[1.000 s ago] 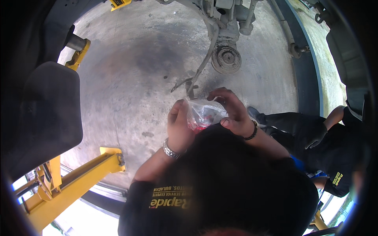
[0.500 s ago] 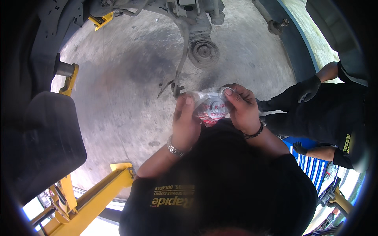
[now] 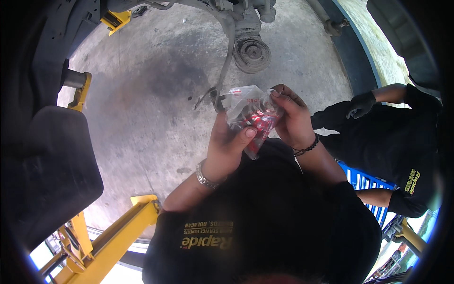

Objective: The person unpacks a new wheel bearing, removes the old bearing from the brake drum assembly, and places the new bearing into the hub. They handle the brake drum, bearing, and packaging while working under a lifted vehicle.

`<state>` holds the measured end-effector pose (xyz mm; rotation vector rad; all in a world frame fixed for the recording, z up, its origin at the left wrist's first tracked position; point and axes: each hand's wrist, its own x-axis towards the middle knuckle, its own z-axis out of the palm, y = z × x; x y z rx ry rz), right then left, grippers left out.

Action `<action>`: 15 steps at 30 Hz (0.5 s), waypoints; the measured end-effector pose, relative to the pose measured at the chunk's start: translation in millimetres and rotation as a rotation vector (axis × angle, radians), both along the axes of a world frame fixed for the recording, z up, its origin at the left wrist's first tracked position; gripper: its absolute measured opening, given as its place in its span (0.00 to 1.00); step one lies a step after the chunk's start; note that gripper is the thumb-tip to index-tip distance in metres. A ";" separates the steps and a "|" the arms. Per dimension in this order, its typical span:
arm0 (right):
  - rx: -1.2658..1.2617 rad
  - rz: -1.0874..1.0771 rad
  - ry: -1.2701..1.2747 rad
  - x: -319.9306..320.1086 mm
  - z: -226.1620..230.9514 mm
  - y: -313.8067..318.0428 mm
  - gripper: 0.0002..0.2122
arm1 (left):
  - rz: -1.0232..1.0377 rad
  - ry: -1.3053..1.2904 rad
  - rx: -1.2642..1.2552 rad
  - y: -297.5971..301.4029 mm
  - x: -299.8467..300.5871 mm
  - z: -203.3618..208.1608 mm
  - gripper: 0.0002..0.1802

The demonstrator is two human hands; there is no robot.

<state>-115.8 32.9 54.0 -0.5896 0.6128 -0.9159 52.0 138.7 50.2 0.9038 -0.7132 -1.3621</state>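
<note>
Both my hands hold a clear plastic bag [image 3: 243, 102] with red print in front of my chest. A roundish metal part seems to be inside it, though glare and print hide its kind. My left hand [image 3: 230, 142] supports the bag's lower left, thumb pressed against its front. On the right, my right hand [image 3: 294, 118] pinches the bag's upper corner between thumb and fingers. Just beyond the bag hangs a dirty round rubber-centred bushing [image 3: 253, 55] on a vehicle's suspension arm, with a thin bracket [image 3: 206, 98] below it to the left.
A yellow lift arm [image 3: 113, 232] stands at lower left, beside a dark flap [image 3: 66, 156]. Another person in black, with a gloved hand [image 3: 362, 105], is close on my right. Behind them is a blue tool cabinet [image 3: 366, 182]. Concrete floor [image 3: 142, 118] lies beneath.
The bag has been turned and tilted, so its loose plastic end now points up. My left thumb has slid lower on it. The other person's lower hand has moved out of sight.
</note>
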 end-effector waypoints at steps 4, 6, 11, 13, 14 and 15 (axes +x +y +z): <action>-0.252 0.052 -0.072 0.5 16.3 2.7 0.22 | 0.081 -0.105 -0.030 2.4 0.7 8.4 0.35; -0.561 0.107 0.029 -0.4 23.0 5.7 0.28 | 0.121 -0.121 -0.056 2.8 0.8 11.3 0.37; -0.719 0.208 0.173 -3.7 30.2 3.1 0.33 | 0.142 -0.118 -0.130 -1.3 0.4 16.5 0.41; -0.790 0.198 0.202 -6.4 30.9 0.2 0.32 | 0.129 -0.136 -0.151 -2.1 0.8 19.0 0.41; -0.821 0.181 0.216 -7.2 30.9 0.2 0.32 | 0.117 -0.148 -0.165 -2.3 1.6 20.4 0.41; -0.855 0.154 0.218 -8.0 30.7 0.0 0.31 | 0.106 -0.194 -0.179 -3.2 3.0 21.7 0.42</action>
